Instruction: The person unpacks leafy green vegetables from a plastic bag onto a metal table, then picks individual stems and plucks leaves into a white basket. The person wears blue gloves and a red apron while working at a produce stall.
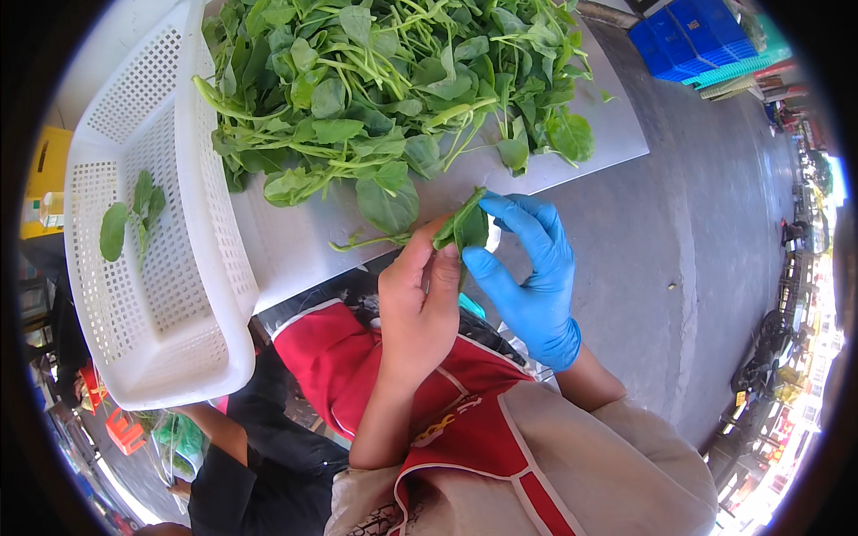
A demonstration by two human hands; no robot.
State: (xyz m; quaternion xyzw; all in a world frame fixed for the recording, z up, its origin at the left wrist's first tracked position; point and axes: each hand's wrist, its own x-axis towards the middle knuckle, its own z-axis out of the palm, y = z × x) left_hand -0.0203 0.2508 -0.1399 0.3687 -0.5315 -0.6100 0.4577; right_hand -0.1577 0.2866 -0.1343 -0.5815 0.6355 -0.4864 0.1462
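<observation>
My bare left hand (425, 288) pinches a leafy green sprig (469, 224) between thumb and fingers, just past the edge of a metal table (301, 244). My right hand (526, 275), in a blue glove, has its fingertips at the top and side of the same leaves; how firmly they grip is hard to tell. Beyond both hands a large heap of leafy greens (382, 87) covers much of the table. One thin stem lies by my left fingers. At the left, a white perforated plastic basket (221, 295) holds a small sprig with several leaves (141, 214).
A co-worker in black (268, 462) is close by at the lower left, near a green plastic bag (179, 435). A yellow container (50, 177) stands behind the basket. Blue crates (694, 37) are stacked across the concrete floor (623, 248) at the upper right.
</observation>
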